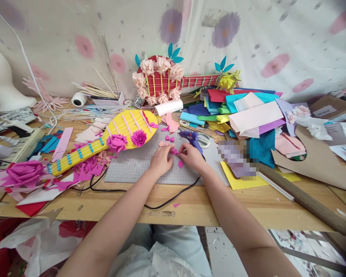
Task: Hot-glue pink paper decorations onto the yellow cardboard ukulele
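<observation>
Over a grey cutting mat (132, 170), my left hand (160, 161) and my right hand (191, 156) meet at a small magenta paper petal (173, 151). The fingers of both are closed on it from either side. One loose magenta petal (180, 164) lies just below my hands, and small magenta paper discs (167, 138) lie above them. A blue glue gun (190, 136) rests just beyond my right hand, beside scissors (204, 140). Left of my hands, a yellow paper-covered lute (125, 127) carries magenta paper flowers (138, 138) and pink strips.
At the back stands a red guitar model (187, 82) with pale paper roses. Coloured paper sheets (256, 115) pile up at the right, near a long wooden stick (300, 194). A black cable (161, 207) loops along the front. Paper scraps (89, 167) lie under the lute's neck.
</observation>
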The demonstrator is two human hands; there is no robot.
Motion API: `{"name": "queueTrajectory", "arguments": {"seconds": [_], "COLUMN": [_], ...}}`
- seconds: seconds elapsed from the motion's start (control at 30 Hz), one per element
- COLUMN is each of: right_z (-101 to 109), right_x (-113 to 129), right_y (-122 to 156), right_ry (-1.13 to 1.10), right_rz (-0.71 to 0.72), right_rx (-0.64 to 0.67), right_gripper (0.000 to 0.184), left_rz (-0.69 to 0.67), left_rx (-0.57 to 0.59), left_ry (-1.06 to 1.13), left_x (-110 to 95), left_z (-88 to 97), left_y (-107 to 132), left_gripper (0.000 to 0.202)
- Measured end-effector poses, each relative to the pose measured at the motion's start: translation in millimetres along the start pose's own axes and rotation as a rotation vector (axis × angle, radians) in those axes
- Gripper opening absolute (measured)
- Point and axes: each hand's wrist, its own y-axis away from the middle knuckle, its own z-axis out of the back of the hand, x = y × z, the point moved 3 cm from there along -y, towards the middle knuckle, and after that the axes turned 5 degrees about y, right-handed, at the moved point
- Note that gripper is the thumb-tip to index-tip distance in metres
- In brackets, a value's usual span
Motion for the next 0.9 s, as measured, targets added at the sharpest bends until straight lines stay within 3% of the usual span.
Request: {"name": "queueTrajectory", "arguments": {"seconds": [0.13,0.23,0.37,0.53,0.67,0.73,0.77,0.83,0.9], "right_z": [8,9,-1,0,30,44,52,63,63], "right_x": [13,26,37,40,20,1,-10,-30,-41], "right_y": [4,7,7,7,14,18,18,15,7], "right_ry": [-0.099,-0.044,0.096,0.106,-0.043,-0.023,0.006,0.089,0.141], "right_rz": [0.069,0.179,0.279,0.293,0.181,0.077,0.004,-0.15,-0.173], "right_rx": [-0.14,-0.226,-0.163,-0.117,0.016,0.167,0.163,0.005,-0.19], "right_gripper": [0.002,0.006,0.01,0.009,0.012,0.026,0.033,0.039,0.041], "left_rz": [0.038,0.233,0.441,0.491,0.503,0.519,0.523,0.525,0.52], "left_rx": [-0.172,-0.255,-0.235,-0.278,-0.358,-0.38,-0.386,-0.395,-0.404], "left_ry": [0.182,0.553,0.93,1.015,0.961,0.944,0.937,0.916,0.891], "left_x": [1,7,12,16,19,21,22,22,24], "left_z": [6.1,6.1,0.6,3.9,12.1,15.1,16.0,16.7,16.1], "left_y": [2,0,-4,-2,1,2,2,3,3], "left_gripper": [0.035,0.02,0.024,0.034,0.026,0.026,0.027,0.03,0.033]}}
